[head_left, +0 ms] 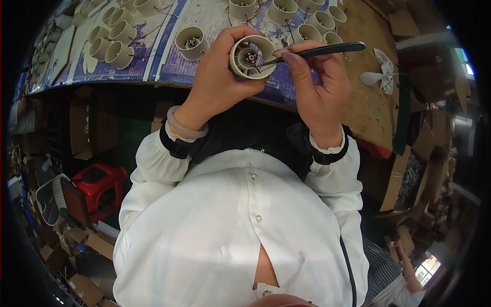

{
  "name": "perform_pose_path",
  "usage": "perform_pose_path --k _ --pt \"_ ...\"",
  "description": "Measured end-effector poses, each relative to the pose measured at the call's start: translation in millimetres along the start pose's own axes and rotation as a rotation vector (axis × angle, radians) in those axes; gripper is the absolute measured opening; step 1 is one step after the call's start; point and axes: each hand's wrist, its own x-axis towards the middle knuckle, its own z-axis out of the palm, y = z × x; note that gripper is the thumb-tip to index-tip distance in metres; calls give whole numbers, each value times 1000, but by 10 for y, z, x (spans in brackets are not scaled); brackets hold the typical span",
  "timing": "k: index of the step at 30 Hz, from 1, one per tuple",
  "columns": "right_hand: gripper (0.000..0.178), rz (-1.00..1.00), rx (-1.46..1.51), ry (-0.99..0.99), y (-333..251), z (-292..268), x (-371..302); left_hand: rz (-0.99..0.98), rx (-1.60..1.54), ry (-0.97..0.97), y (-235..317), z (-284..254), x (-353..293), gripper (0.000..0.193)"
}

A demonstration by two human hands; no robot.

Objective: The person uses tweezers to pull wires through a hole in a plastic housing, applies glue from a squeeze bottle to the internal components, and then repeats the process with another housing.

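Note:
My left hand (pixel 217 78) is closed around a cream cylindrical fan housing (pixel 266 47), tilted so its open end faces up at me. Inside it sits a round hub with a small dark circuit board (pixel 251 58), with vanes around it. In my right hand (pixel 326 84) is a pair of dark tweezers (pixel 337 48), pinched between thumb and fingers. Their tip reaches over the housing's rim toward the wires beside the hub; whether it grips a wire is too small to tell. Just left of my left hand another such housing (pixel 185 48) stands on the table.
Several more cream housings (pixel 120 55) with wires stand at the left and along the far side (pixel 281 11). The table (pixel 371 110) has a purple-and-white covering (pixel 163 71). White crumpled material (pixel 382 71) lies at the right. A red stool (pixel 105 187) and cardboard boxes (pixel 399 179) are below.

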Motion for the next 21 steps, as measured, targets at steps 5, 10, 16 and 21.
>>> perform_pose_path --k 5,10,16,21 --pt "12 -72 -84 4 8 26 -15 -2 -17 15 -38 18 18 61" --pt "12 -112 -110 -3 -14 70 51 -47 -64 27 -58 -11 65 61" --pt "8 20 -62 43 -8 -58 36 34 84 -46 -28 -45 122 57" --pt "6 136 62 94 -138 -54 6 -90 -87 -67 137 -29 19 58"
